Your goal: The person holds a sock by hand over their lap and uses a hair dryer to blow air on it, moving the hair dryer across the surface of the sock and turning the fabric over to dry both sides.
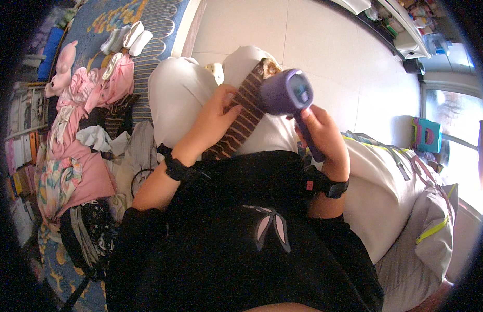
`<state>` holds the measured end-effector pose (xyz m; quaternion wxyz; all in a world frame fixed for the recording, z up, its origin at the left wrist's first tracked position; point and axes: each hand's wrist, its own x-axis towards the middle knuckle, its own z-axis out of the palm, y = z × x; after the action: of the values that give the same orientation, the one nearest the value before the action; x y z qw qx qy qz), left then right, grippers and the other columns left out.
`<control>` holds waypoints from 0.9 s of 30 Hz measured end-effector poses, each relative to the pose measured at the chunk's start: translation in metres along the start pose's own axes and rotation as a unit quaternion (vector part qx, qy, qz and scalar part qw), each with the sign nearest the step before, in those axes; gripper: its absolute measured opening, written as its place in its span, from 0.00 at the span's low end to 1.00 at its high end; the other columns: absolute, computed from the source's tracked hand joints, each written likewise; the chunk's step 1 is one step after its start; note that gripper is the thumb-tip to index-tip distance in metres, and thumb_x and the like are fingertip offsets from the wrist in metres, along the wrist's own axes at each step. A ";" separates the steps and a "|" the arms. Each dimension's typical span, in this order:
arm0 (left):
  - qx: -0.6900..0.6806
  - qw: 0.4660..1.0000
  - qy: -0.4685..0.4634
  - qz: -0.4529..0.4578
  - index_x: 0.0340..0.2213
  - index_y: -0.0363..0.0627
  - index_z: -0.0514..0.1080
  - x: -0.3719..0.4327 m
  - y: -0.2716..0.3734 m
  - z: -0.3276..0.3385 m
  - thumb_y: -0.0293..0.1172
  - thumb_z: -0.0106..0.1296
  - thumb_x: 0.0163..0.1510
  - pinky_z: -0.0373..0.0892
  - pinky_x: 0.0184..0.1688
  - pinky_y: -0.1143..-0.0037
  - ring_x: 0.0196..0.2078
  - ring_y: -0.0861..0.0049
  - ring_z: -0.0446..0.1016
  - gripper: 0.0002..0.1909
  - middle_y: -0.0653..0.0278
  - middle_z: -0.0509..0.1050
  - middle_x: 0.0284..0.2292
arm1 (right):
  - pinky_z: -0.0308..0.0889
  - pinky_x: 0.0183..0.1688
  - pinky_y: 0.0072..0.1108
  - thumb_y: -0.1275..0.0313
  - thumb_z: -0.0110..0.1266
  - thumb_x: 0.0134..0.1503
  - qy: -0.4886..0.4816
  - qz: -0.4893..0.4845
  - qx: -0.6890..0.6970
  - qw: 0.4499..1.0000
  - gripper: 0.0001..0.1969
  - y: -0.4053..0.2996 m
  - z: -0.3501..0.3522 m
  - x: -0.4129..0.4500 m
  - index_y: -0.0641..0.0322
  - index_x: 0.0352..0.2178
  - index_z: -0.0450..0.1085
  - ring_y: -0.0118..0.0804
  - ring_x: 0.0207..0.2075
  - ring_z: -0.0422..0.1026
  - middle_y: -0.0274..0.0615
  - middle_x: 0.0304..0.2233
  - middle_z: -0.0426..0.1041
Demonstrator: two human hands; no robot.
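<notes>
Across my lap lies a brown knit garment piece [241,123] with thin light stripes, shaped like a sleeve or leg; fluffy beige lining shows at its far end. My left hand [220,117] grips its left edge, the thumb on top of the cloth and the other fingertips partly hidden. In my right hand [323,128] is a purple handheld fabric shaver [284,93], held by its handle. Its round head rests on or just above the striped knit; contact cannot be made out. A small display faces up from the back of the head.
To the left, a blue patterned bed cover [155,58] carries rolled white socks [138,39], a pink plush toy [64,70] and heaped clothes [89,171]. At right are a grey bag [432,218], a teal case [426,134] and a shelf [401,27] with small items.
</notes>
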<state>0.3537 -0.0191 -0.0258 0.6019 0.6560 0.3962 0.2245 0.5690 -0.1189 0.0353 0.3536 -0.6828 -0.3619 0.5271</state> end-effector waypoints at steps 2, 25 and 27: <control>-0.089 0.996 0.001 -0.010 0.42 0.38 0.59 0.000 -0.004 0.001 0.25 0.44 0.53 0.66 0.37 0.77 0.36 0.72 0.72 0.14 0.55 0.71 0.32 | 0.54 0.13 0.13 0.57 0.37 0.59 0.046 -0.024 0.130 0.990 0.19 -0.009 0.006 0.004 0.64 0.30 0.66 0.21 0.11 0.59 0.30 0.13 0.62; -0.043 0.998 -0.038 -0.033 0.47 0.43 0.55 -0.002 0.005 -0.003 0.23 0.47 0.51 0.69 0.36 0.76 0.36 0.72 0.72 0.22 0.55 0.71 0.35 | 0.59 0.15 0.18 0.57 0.45 0.56 0.029 -0.016 -0.058 0.998 0.20 -0.035 0.036 0.041 0.67 0.26 0.66 0.25 0.13 0.63 0.34 0.13 0.63; -0.056 0.997 -0.040 -0.039 0.47 0.42 0.56 0.000 0.002 -0.003 0.22 0.47 0.51 0.69 0.36 0.76 0.36 0.72 0.72 0.21 0.55 0.71 0.35 | 0.59 0.15 0.17 0.58 0.44 0.57 0.028 -0.039 -0.064 0.997 0.19 -0.038 0.037 0.050 0.67 0.27 0.66 0.24 0.14 0.63 0.34 0.14 0.64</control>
<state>0.3520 -0.0178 -0.0230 0.6611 0.6141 0.3839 0.1961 0.5371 -0.0530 0.0374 0.3394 -0.7037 -0.4117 0.4692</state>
